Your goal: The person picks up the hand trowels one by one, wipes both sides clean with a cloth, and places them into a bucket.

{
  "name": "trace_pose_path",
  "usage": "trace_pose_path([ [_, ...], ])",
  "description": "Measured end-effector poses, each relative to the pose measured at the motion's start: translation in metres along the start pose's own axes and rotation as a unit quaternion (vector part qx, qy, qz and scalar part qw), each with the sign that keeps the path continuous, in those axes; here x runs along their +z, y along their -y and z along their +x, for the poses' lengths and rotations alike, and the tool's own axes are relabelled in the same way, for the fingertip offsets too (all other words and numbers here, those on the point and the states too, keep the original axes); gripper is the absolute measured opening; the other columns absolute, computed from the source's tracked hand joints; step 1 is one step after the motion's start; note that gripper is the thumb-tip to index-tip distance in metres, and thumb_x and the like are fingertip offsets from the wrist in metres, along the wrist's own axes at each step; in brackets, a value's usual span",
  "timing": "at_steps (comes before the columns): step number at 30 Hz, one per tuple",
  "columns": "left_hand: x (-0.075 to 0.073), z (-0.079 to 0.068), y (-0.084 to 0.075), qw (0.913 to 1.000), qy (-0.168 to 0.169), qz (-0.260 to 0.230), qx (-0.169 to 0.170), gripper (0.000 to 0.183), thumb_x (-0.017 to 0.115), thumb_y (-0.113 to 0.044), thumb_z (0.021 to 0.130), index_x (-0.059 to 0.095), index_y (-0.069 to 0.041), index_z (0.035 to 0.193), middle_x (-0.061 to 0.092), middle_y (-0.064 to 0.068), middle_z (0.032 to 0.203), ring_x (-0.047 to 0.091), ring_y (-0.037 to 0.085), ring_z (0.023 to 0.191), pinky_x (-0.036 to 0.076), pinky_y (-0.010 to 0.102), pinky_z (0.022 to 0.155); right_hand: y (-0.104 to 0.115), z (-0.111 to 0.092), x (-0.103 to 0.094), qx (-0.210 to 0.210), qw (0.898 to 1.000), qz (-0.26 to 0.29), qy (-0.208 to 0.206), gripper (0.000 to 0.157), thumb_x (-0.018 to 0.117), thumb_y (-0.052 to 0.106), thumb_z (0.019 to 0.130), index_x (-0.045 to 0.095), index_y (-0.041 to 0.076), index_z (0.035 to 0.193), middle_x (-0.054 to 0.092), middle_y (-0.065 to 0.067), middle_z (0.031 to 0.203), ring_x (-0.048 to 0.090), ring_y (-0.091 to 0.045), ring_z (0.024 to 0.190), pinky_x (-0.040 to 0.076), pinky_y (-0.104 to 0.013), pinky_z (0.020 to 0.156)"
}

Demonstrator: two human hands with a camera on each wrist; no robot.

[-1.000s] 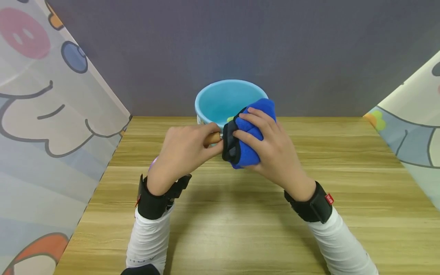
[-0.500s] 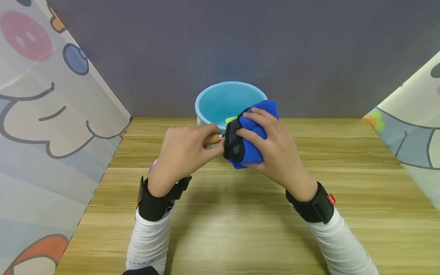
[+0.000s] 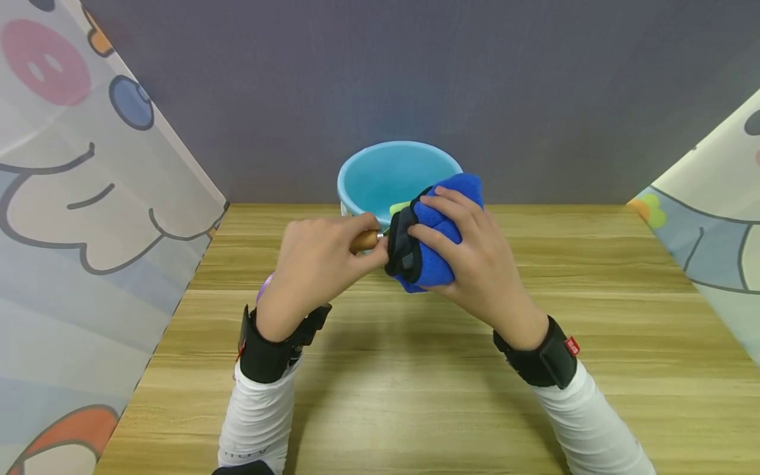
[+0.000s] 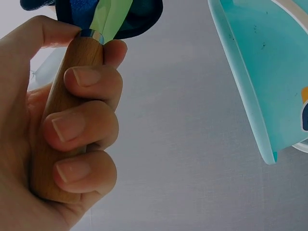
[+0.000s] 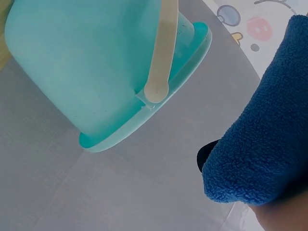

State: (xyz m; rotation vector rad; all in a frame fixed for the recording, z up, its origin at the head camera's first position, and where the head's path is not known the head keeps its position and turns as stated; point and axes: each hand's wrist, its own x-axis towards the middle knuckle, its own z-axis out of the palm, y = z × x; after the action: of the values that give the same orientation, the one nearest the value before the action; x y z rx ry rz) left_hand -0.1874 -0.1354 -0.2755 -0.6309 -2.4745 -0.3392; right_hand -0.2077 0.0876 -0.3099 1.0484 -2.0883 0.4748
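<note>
My left hand (image 3: 317,267) grips the wooden handle (image 4: 72,106) of a tool, fingers curled around it and thumb near its metal collar. A light green blade (image 4: 113,17) rises from the collar into a blue cloth (image 3: 436,264) with black edging. Fingers of my right hand (image 3: 487,270) spread over this folded cloth and hold it around the blade. Most of the blade is hidden by the cloth. In the right wrist view, the fuzzy blue cloth covers nearly all of the hand. Both hands work above the table, in front of a light blue bucket (image 3: 386,175).
The bucket has a cream carrying handle (image 5: 163,53) and stands against the grey back panel (image 3: 475,86). Something purple (image 3: 264,284) shows partly behind my left wrist. Cartoon-printed panels (image 3: 65,316) border the wooden tabletop (image 3: 392,402).
The right hand and cloth have shifted slightly to the right, showing a little more of the green blade and the collar. The left hand keeps its grip on the handle.
</note>
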Motion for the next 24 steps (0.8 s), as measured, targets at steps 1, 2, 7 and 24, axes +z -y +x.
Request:
trace_pose_path([
  [1,0.0001,-0.0001,0.0000,1.0000,0.000,0.000,-0.001,0.025,0.061,-0.040,0.083,0.060,-0.020,0.069,0.035,-0.008,0.050,0.039,0.012,0.041,0.018,0.025,0.040,0.0002,-0.0001,0.0000,0.000,1.000,-0.001,0.000,0.068,0.090,0.039,0.057,0.066,0.011,0.114,0.055,-0.022,0.134,0.041,-0.037,0.133,0.042,-0.063,0.102],
  [2,0.0000,-0.0001,0.0000,1.0000,-0.002,0.000,-0.001,0.025,0.061,-0.040,0.083,0.060,-0.020,0.068,0.035,-0.008,0.050,0.039,0.012,0.041,0.019,0.025,0.040,0.0003,-0.0002,0.0000,0.000,1.000,-0.002,0.000,0.068,0.090,0.039,0.057,0.066,0.011,0.115,0.055,-0.022,0.134,0.041,-0.037,0.133,0.042,-0.063,0.101],
  [7,0.0001,-0.0003,0.0001,1.0000,-0.005,0.001,-0.003,0.025,0.061,-0.041,0.084,0.062,-0.020,0.070,0.039,-0.007,0.049,0.040,0.012,0.041,0.021,0.025,0.039,0.0005,0.0002,-0.0004,-0.002,1.000,-0.007,0.002,0.068,0.090,0.039,0.057,0.066,0.012,0.115,0.055,-0.022,0.134,0.041,-0.037,0.133,0.042,-0.063,0.101],
  [24,0.0000,-0.0004,-0.0002,0.9999,-0.011,0.005,-0.002,0.021,0.059,-0.038,0.082,0.062,-0.022,0.069,0.041,-0.008,0.047,0.039,0.011,0.040,0.019,0.025,0.038,0.0011,-0.0001,0.0010,-0.001,1.000,-0.003,0.001,0.070,0.091,0.038,0.057,0.065,0.012,0.116,0.054,-0.022,0.134,0.040,-0.038,0.133,0.043,-0.064,0.100],
])
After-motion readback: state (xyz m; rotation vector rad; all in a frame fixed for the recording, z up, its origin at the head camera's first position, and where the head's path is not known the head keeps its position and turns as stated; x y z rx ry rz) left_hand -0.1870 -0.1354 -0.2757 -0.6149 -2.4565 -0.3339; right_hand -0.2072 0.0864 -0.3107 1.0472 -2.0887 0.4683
